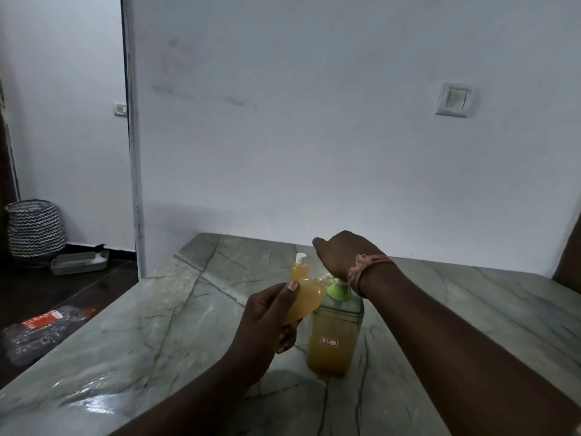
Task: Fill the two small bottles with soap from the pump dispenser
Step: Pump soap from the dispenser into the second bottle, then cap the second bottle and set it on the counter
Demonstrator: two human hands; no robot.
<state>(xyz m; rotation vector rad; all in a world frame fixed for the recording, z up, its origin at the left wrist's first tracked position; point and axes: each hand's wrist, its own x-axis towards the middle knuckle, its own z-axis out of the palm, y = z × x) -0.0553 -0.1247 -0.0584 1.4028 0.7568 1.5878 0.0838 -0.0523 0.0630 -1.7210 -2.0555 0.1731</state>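
Two small bottles are in play: one capped bottle (pixel 299 268) stands upright on the counter (pixel 471 297) just behind the pump dispenser (pixel 335 332), amber to its neck and so probably done, while the open bottle (pixel 306 298) is tilted on its side in the left hand (pixel 268 322), its mouth brought up to the green pump head (pixel 339 289). The left hand's fingers are clamped round the lower half of that bottle, thumb on top and the rest curled beneath. The right hand (pixel 342 254) sits over the pump, wrist bent down onto it; its fingers are hidden behind the hand, so I cannot tell whether they lie flat or curl on the plunger. The open bottle looks like thin, light plastic that would dent under a hard squeeze, and any soap smeared on its wall would make it slippery, so a firm hold low on the body, clear of the mouth, seems the sound one. Already nearly full of amber soap, it could spill easily while tilted. The dispenser is heavier, about half full and stiff-walled; pressing straight down on the plunger should keep it from tipping on the smooth stone counter, which looks wet near the left edge.
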